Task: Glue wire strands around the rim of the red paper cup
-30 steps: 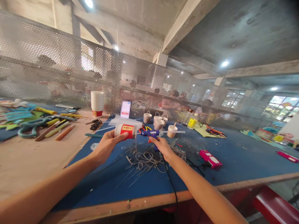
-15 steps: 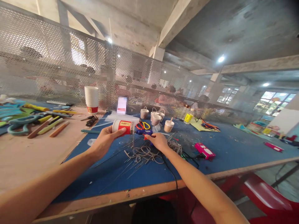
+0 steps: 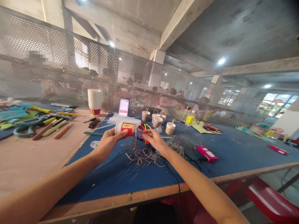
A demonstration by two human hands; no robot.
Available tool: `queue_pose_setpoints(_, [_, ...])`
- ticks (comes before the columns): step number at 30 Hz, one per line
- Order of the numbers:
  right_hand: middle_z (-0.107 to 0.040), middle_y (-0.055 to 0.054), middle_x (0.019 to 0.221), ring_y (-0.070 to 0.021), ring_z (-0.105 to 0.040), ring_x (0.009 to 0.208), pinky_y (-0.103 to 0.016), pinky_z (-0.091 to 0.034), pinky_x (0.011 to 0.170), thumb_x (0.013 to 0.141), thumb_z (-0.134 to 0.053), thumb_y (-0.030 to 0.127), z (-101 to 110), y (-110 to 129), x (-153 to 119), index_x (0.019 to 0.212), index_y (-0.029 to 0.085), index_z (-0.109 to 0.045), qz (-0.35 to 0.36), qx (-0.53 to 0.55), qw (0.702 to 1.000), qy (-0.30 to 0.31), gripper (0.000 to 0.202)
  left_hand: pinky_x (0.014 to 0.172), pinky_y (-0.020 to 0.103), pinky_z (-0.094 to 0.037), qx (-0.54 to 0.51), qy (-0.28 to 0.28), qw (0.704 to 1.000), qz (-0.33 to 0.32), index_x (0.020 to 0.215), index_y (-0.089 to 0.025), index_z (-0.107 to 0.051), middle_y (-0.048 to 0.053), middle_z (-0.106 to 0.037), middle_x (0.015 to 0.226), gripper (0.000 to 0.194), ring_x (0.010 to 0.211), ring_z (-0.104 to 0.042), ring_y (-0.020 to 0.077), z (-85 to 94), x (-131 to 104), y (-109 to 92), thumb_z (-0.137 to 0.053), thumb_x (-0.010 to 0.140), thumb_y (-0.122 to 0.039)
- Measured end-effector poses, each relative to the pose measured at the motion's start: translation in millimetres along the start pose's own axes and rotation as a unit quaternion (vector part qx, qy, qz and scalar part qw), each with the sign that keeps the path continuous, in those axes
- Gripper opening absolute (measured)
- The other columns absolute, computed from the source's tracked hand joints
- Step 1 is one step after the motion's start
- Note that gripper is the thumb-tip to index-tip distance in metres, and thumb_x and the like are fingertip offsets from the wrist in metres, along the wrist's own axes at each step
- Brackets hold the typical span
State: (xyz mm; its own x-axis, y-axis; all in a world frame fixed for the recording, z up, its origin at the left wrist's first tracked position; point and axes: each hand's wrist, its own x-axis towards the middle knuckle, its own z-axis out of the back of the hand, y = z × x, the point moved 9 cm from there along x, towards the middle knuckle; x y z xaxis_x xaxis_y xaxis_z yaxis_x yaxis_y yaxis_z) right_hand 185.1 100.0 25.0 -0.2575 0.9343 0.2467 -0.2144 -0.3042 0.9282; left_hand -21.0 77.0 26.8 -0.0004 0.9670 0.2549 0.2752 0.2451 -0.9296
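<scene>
Two bare forearms reach in from the lower corners, the left hand (image 3: 108,141) clamped around a paper cup (image 3: 127,128), thumb laid along its side, and the right hand (image 3: 155,141) palm down just beyond the cup's right end, its thumb and fingertips close together; whether they pinch anything I cannot tell. Around them, from the left, lie teal-handled scissors (image 3: 23,132), stacked cups (image 3: 94,101) and an upright phone (image 3: 123,108); a tangle of grey cord (image 3: 144,157) spreads below the hands, and a blue glue gun (image 3: 146,142) with an orange trigger is partly hidden by the right hand. Behind that hand are red-and-yellow scissors (image 3: 147,127) and small handled cups (image 3: 158,120); farther right sits a magenta box (image 3: 207,154). The held cup lies sideways above the blue tabletop (image 3: 93,189), white at left, then a red band with a yellow label, then greyish cord at its right end.
</scene>
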Motion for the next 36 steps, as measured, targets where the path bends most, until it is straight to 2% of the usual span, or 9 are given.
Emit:
queue_pose_setpoints(2, [-0.078,-0.006,0.106,-0.0223,-0.071,0.111,-0.038,-0.049,0.103,0.083,-0.076,0.043,-32,4,-10,0.111,0.021,-0.062,-0.047,0.099,0.988,0.104,0.038,0.093,0.034,-0.053,0.008,-0.009,1.0,-0.004,0.097,-0.016,-0.082,0.009,-0.083,0.1,0.039,0.093,-0.073,0.024,2.2,0,-2,-0.089,0.072,-0.045])
queue_pose_setpoints(4, [-0.079,-0.005,0.093,-0.0224,-0.073,0.104,-0.039,-0.05,0.102,0.081,-0.078,0.047,-52,9,-20,0.109,0.02,-0.061,-0.061,0.129,0.977,0.156,0.042,0.089,0.034,-0.053,0.017,-0.028,0.999,-0.008,0.092,-0.016,-0.081,0.008,-0.083,0.094,0.038,0.087,-0.073,0.0234,5.4,0,-4,-0.089,0.07,-0.045])
queue_pose_setpoints(6, [-0.076,-0.002,0.078,-0.02,-0.075,0.084,-0.036,-0.054,0.092,0.082,-0.077,0.048,-53,13,-22,0.103,0.019,-0.059,-0.041,0.105,0.985,0.129,0.04,0.086,0.034,-0.052,0.029,-0.034,0.999,-0.009,0.09,-0.016,-0.081,0.008,-0.083,0.092,0.037,0.085,-0.072,0.0233,5.9,-1,-5,-0.089,0.07,-0.046])
queue_pose_setpoints(9, [-0.065,0.005,0.064,-0.0134,-0.065,0.056,-0.028,-0.053,0.066,0.088,-0.071,0.049,-36,22,-19,0.095,0.02,-0.058,0.001,0.027,0.998,0.052,0.033,0.086,0.034,-0.051,0.05,-0.019,0.999,-0.005,0.092,-0.016,-0.081,0.008,-0.083,0.095,0.038,0.087,-0.072,0.0237,2.2,-2,-5,-0.088,0.071,-0.047])
queue_pose_setpoints(12, [-0.058,0.006,0.063,-0.0099,-0.055,0.048,-0.024,-0.045,0.052,0.093,-0.064,0.047,-18,40,-17,0.091,0.021,-0.061,0.059,-0.053,0.997,-0.007,0.027,0.087,0.034,-0.051,0.065,0.003,0.998,0.002,0.097,-0.017,-0.081,0.008,-0.083,0.098,0.038,0.088,-0.072,0.0242,-1.2,-2,-2,-0.086,0.074,-0.048])
queue_pose_setpoints(16, [-0.064,0.002,0.069,-0.0124,-0.059,0.06,-0.025,-0.045,0.06,0.096,-0.063,0.04,-7,76,-18,0.09,0.021,-0.067,0.163,-0.157,0.972,-0.058,0.02,0.091,0.033,-0.05,0.07,0.035,0.997,0.012,0.101,-0.019,-0.082,0.007,-0.083,0.101,0.036,0.091,-0.073,0.0243,-5.6,-2,1,-0.084,0.078,-0.046])
queue_pose_setpoints(19, [-0.068,0.001,0.075,-0.0133,-0.061,0.067,-0.026,-0.047,0.066,0.094,-0.066,0.035,-7,90,-17,0.088,0.021,-0.07,0.209,-0.169,0.96,-0.076,0.016,0.091,0.034,-0.051,0.078,0.046,0.996,0.021,0.101,-0.018,-0.082,0.007,-0.083,0.101,0.036,0.091,-0.073,0.0245,-7.5,-3,3,-0.083,0.078,-0.046])
queue_pose_setpoints(31, [-0.07,-0.001,0.082,-0.0131,-0.059,0.069,-0.028,-0.049,0.068,0.093,-0.07,0.034,-4,86,-12,0.086,0.023,-0.073,0.24,-0.162,0.952,-0.098,0.013,0.087,0.034,-0.052,0.085,0.077,0.993,0.03,0.095,-0.019,-0.082,0.006,-0.083,0.09,0.032,0.087,-0.073,0.0239,-12.2,-4,8,-0.085,0.077,-0.045])
queue_pose_setpoints(36, [-0.068,0.001,0.079,-0.0126,-0.057,0.066,-0.027,-0.048,0.066,0.091,-0.071,0.032,-3,86,-12,0.085,0.022,-0.073,0.238,-0.155,0.953,-0.103,0.012,0.092,0.035,-0.052,0.079,0.09,0.992,0.033,0.099,-0.019,-0.082,0.008,-0.083,0.101,0.032,0.093,-0.074,0.0253,-13.8,-5,10,-0.083,0.08,-0.045])
